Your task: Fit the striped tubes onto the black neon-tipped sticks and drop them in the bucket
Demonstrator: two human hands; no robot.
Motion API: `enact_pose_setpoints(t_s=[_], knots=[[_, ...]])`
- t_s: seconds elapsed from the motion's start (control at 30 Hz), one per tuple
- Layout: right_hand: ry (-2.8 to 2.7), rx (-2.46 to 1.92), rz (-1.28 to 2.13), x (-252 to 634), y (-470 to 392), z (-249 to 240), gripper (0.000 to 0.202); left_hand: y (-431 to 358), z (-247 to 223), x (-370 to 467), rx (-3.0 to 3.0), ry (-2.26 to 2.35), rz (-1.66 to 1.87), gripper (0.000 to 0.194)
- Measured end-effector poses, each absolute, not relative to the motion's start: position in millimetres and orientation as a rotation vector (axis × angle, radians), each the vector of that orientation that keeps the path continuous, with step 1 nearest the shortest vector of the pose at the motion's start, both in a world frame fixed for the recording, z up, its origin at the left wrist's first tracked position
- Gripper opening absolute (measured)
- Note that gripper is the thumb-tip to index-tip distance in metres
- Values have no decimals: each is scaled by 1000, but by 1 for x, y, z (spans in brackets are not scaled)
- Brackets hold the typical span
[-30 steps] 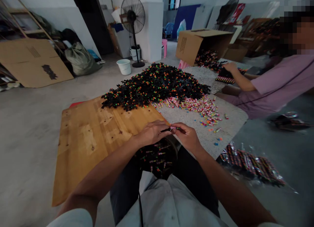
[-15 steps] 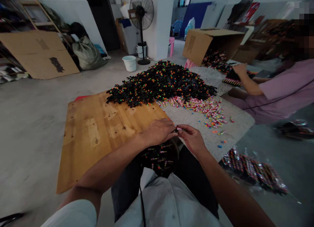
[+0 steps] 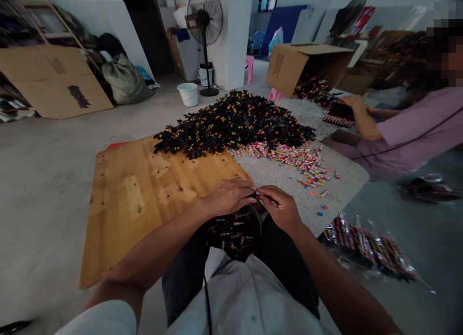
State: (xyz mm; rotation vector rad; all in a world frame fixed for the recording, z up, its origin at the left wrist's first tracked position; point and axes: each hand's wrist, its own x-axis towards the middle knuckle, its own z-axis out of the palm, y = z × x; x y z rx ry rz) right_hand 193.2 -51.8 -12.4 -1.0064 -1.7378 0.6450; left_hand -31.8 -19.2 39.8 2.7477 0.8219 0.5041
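My left hand (image 3: 231,196) is closed, its fingers pinched around a small dark piece (image 3: 254,194) that they mostly cover. Thumb and fingertips of my right hand (image 3: 280,208) close on the other end of this piece, so the hands nearly meet. Below them, between my knees, a round container holds black pieces with small pale tubes (image 3: 235,231). Beyond my hands rises a big heap of black plastic pieces (image 3: 235,120) with orange and green tips. Along its near right side lie many small pink, white and yellow tubes (image 3: 307,163).
A wooden board (image 3: 126,195) covers the table's left part; speckled grey tabletop (image 3: 340,195) shows at right. Blue and orange bits (image 3: 320,214) lie near its edge. Clear bags of packed pieces (image 3: 372,248) rest on the floor. A co-worker (image 3: 408,127) sits at right beside a tipped carton (image 3: 289,67).
A small pinkish-white tube that showed between my fingertips is now hidden. My right fingertips have drawn closer to my left hand. The view has shifted slightly.
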Motion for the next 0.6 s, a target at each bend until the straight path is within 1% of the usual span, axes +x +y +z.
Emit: enact_pose_setpoints(t_s=[0.2,0.27,0.47,0.6], knots=[[-1643,-1065,859,194,-56,-20,20,-20,35,-31,2717,775,498,35],[-1635,-1081,857,193,-59,-21,21,-20,32,-30,2756,795,483,35],[-1874,-967,513,191,-66,-22,26,-23,27,-33,2808,828,443,33],[-1952,-898,419,191,-66,-22,27,-27,27,-36,2790,861,421,30]])
